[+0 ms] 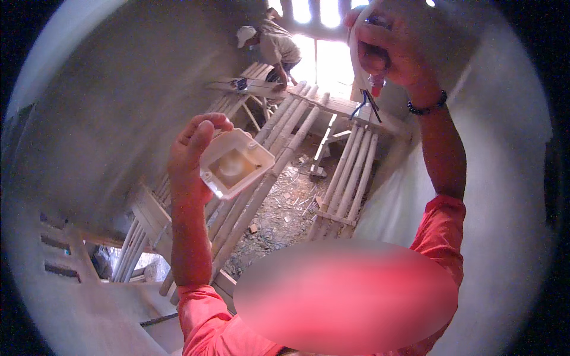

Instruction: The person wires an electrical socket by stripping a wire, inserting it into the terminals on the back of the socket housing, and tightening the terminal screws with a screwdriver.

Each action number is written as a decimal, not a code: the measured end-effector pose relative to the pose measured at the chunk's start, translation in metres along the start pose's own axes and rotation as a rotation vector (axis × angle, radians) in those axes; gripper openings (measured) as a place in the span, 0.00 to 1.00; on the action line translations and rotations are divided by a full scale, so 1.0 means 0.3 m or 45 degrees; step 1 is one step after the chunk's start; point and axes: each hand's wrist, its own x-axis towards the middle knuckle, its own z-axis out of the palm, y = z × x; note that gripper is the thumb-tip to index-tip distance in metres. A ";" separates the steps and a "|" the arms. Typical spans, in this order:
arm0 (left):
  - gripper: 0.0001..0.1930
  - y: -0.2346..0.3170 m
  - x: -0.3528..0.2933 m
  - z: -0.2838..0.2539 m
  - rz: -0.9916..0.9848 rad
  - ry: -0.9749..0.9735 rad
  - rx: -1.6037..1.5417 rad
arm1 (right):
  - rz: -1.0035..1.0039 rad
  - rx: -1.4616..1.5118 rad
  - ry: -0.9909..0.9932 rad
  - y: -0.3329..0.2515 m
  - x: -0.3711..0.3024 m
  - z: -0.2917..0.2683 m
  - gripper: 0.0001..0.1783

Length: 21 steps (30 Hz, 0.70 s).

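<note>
My left hand (189, 155) holds a white square plastic box (236, 163) by its near edge, with the open hollow side facing me. My right hand (389, 47) is raised high near the grey wall, closed on a small tool with a red tip (376, 90). A white conduit (356, 59) runs under that hand, and thin dark wires (367, 105) hang out just below it. Both forearms come out of orange sleeves (442, 228).
Bamboo pole scaffolding (279, 148) spans the narrow space below, between grey plastered walls (107, 107). Rubble covers the ground (279, 207) far beneath. Another person in a white cap (270, 44) bends over planks at the far end, near a bright opening.
</note>
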 end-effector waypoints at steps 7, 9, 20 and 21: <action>0.15 -0.051 0.003 0.018 -0.014 -0.091 -0.049 | -0.108 -0.036 -0.012 0.115 -0.088 -0.134 0.17; 0.15 -0.054 0.004 0.021 -0.018 -0.102 -0.059 | -0.095 -0.022 -0.026 0.111 -0.102 -0.123 0.16; 0.15 -0.021 -0.059 0.030 0.012 -0.068 -0.069 | -0.034 0.037 0.010 0.067 -0.141 0.016 0.15; 0.15 -0.017 -0.072 0.035 0.011 -0.068 -0.073 | -0.018 0.035 0.006 0.069 -0.139 0.022 0.15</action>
